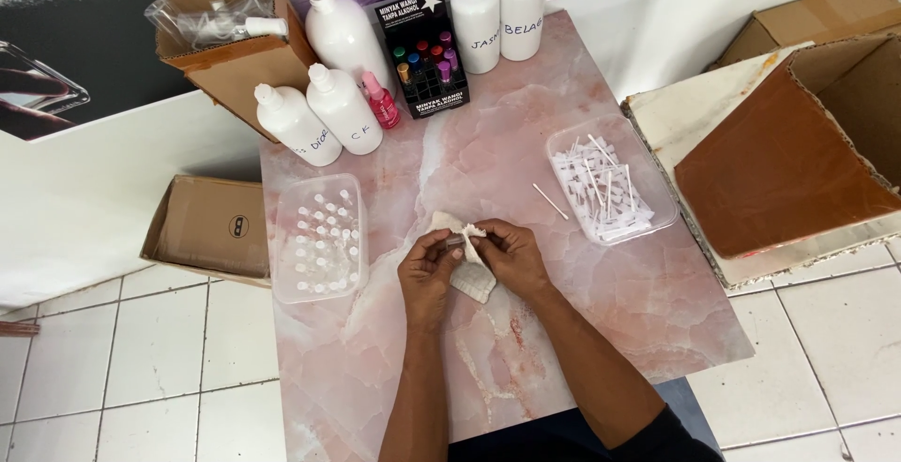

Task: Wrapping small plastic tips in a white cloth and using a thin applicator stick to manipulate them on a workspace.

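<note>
My left hand (pixel 428 270) and my right hand (pixel 510 255) meet over the middle of the pink marble-patterned table (pixel 610 312). Between their fingertips they pinch a small clear vial (pixel 456 238). A cream cloth (pixel 469 274) lies under and partly around it, held in my right hand. A clear plastic tray (pixel 319 237) with several small capped vials sits just left of my left hand. To the right, another clear tray (pixel 610 178) holds several white spray stems. One loose white stem (pixel 550 201) lies on the table between it and my hands.
Several white plastic bottles (pixel 343 110) and a black display box (pixel 427 53) of small coloured bottles stand along the far edge, with a small pink bottle (pixel 381 101). Cardboard boxes stand at far left (pixel 225 44), on the floor left (pixel 211 227) and right (pixel 798 152).
</note>
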